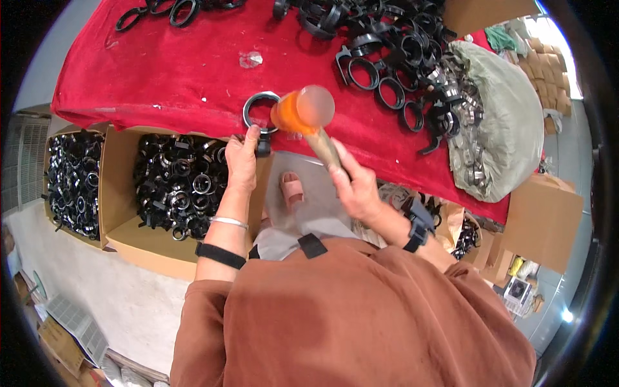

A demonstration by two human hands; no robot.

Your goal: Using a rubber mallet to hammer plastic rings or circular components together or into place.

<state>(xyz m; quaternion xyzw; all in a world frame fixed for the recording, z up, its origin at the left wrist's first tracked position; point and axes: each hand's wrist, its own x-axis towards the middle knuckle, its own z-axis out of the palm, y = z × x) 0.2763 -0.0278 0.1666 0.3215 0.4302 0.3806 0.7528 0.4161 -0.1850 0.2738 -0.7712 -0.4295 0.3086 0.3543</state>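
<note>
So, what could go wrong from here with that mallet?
The orange-headed, tan-handled mallet in the right hand might strike the left hand, which holds the round black-and-silver ring near its head in this view. An off-centre blow could also knock the ring loose, perhaps over the close edge of the red cloth-covered table.

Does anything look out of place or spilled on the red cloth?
A crumpled clear scrap lies loose on the red cloth, beyond the ring in the left hand. It looks like stray litter, unlike the black parts around it. Nothing looks clearly damaged.
</note>
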